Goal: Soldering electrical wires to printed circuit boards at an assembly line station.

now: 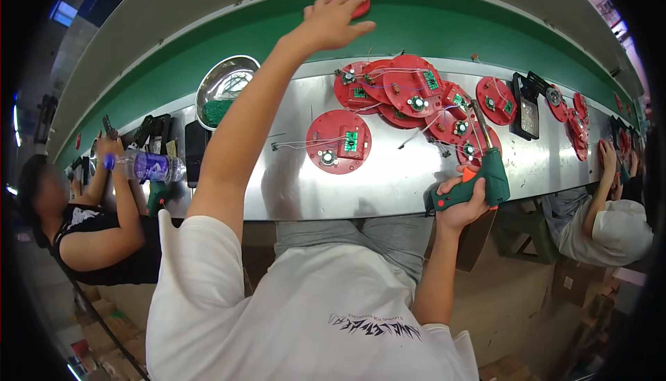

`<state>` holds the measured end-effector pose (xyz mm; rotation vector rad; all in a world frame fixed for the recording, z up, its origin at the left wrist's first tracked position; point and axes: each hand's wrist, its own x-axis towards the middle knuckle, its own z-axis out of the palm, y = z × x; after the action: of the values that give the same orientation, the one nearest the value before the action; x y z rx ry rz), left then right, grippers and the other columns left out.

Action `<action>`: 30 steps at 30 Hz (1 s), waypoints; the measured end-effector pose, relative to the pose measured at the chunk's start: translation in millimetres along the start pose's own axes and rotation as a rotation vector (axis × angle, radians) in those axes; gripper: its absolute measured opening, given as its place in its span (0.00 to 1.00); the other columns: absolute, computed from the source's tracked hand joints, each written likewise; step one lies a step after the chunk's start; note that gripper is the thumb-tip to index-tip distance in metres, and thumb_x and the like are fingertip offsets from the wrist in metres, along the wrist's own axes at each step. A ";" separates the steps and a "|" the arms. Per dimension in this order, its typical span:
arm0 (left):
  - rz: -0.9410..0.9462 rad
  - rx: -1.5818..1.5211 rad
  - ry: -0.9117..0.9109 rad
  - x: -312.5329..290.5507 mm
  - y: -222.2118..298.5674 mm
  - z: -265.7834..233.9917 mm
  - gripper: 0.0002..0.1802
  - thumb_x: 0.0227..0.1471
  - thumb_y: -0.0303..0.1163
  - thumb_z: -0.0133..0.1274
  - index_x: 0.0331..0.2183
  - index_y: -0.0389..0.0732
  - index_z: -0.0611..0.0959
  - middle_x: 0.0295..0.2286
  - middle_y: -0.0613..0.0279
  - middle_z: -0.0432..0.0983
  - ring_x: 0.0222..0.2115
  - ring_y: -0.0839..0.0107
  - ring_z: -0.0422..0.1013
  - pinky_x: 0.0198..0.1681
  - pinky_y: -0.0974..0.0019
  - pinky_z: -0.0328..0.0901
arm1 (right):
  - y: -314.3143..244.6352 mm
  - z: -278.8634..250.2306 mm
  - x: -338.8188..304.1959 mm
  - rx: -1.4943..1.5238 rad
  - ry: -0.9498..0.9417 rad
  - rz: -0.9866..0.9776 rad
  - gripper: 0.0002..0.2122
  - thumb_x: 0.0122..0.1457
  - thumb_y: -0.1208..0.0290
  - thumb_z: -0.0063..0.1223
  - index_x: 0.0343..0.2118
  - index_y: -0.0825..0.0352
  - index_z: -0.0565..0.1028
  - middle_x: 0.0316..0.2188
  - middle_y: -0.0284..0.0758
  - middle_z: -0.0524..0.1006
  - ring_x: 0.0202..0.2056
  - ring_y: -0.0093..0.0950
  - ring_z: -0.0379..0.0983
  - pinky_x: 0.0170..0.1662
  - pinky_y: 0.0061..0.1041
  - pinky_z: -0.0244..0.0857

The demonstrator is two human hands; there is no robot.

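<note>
My left hand (336,24) reaches far forward over the green belt, its fingers resting on a red disc (359,6) and its thumb stretched apart. Part of that disc is hidden under the fingers. In my right hand (469,204), near the front edge of the metal table, is a green pistol-shaped soldering gun (491,176) with an orange trigger and its long thin tip pointing up. A single red disc (339,142) with a green circuit board and loose wires lies in front of me. Beyond it, several similar discs are heaped in an overlapping pile (413,86), close to the gun's tip.
A round steel bowl (229,76) with green mesh-like material stands at the left. Black trays (527,107) are on both sides. A co-worker at the left holds a clear bottle (151,167); another person (607,221) sits at the right. The green belt (444,24) runs behind the metal table (291,190).
</note>
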<state>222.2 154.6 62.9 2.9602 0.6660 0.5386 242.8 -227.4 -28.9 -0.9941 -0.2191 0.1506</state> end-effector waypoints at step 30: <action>-0.504 0.070 -0.063 -190.1 -122.4 -10.9 0.12 0.48 0.32 0.54 0.30 0.34 0.85 0.34 0.41 0.80 0.38 0.47 0.78 0.44 0.50 0.72 | -4.9 2.8 -9.7 -0.168 -0.115 0.016 0.19 0.66 0.58 0.39 0.44 0.74 0.69 0.33 0.41 0.73 0.16 0.25 0.66 0.20 0.26 0.62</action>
<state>8.1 184.4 -4.5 2.6907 1.3844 0.3783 232.8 -229.9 -24.4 -1.1554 -0.3332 0.2067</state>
